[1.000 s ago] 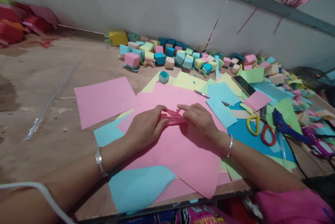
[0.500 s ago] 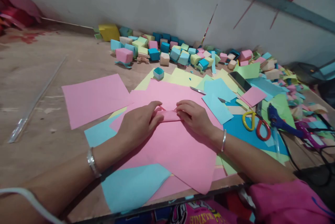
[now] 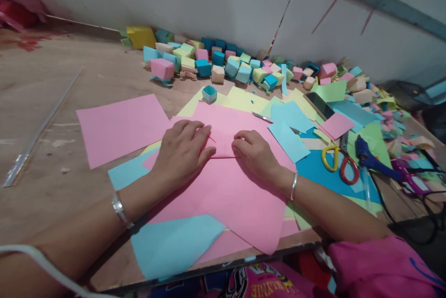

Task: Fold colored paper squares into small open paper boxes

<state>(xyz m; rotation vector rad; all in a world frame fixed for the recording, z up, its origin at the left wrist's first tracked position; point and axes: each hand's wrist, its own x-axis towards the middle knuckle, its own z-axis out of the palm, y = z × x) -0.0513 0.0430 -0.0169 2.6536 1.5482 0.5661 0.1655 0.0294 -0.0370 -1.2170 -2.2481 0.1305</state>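
Observation:
A small folded pink paper piece (image 3: pixel 223 145) lies flat on a stack of large pink sheets (image 3: pixel 237 195) in the middle of the table. My left hand (image 3: pixel 183 151) rests palm down with fingers stretched over the piece's left end, pressing it flat. At the right end, my right hand (image 3: pixel 254 154) has its fingers curled and its fingertips on the piece. Both wrists wear silver bangles.
Another pink sheet (image 3: pixel 120 126) lies to the left, blue sheets (image 3: pixel 174 244) at the front. Scissors (image 3: pixel 339 163), a blue glue gun (image 3: pixel 371 161) and a phone (image 3: pixel 320 105) sit at the right. Several folded paper cubes (image 3: pixel 216 65) line the wall. A clear ruler (image 3: pixel 38 130) lies far left.
The pink piece, earlier lifted and pinched between both hands, now lies flat. My left hand has opened and moved up over it; the right hand presses its right edge.

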